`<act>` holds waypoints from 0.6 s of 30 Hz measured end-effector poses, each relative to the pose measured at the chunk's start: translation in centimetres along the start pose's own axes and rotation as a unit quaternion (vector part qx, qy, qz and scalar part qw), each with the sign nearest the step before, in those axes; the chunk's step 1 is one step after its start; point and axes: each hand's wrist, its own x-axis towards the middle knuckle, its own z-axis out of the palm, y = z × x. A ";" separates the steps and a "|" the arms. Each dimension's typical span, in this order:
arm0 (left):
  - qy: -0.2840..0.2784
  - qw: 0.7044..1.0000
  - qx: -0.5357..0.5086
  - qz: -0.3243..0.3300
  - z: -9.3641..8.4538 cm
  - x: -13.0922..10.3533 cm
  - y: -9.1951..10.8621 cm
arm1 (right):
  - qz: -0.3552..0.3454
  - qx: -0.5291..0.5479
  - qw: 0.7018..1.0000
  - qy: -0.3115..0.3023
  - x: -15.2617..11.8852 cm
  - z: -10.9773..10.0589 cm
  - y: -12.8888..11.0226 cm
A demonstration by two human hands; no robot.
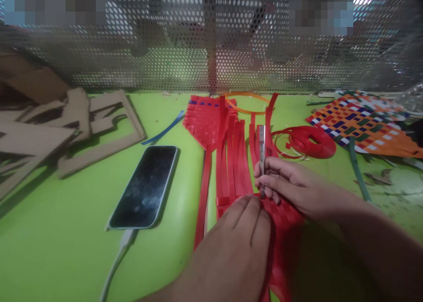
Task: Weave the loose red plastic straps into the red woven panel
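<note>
A mat of red plastic strips point(286, 240) lies in front of me, woven in its near part, with long loose strips point(236, 161) running away from me. My left hand point(243, 227) rests on the woven part, fingers side by side and laid flat over its far edge. My right hand point(280, 180) is closed around a slim, silvery metal tool point(262, 145) held upright, its lower end down at the weave's edge beside my left fingertips. Its exact kind is not clear. Part of the weave is hidden under my left hand.
A phone point(145, 187) with a white cable point(115, 262) lies left on the green table point(66, 236). Beyond are cardboard pieces point(102, 156), a blue strip point(163, 128), another red weave point(201, 121), a red strip coil point(313, 143) and a multicoloured weave point(370, 125). A perforated metal screen point(172, 64) borders the back.
</note>
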 end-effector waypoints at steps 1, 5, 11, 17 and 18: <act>0.002 1.000 0.000 0.000 0.0 0.0 0.0 | -0.004 -0.002 1.000 0.003 0.0 0.0 0.0; 0.005 1.000 -0.001 -0.005 0.1 0.1 0.1 | -0.019 -0.007 0.999 0.037 0.2 0.2 0.2; 0.026 1.000 0.015 0.005 0.1 -0.1 0.0 | -0.022 0.004 0.999 0.044 0.2 -0.1 0.2; 0.039 0.999 0.021 0.009 0.3 0.0 -0.1 | -0.001 0.005 1.000 -0.004 0.0 -0.1 0.0; 0.038 0.999 0.021 0.008 0.3 0.0 -0.1 | -0.004 0.004 1.000 -0.003 0.0 0.0 0.0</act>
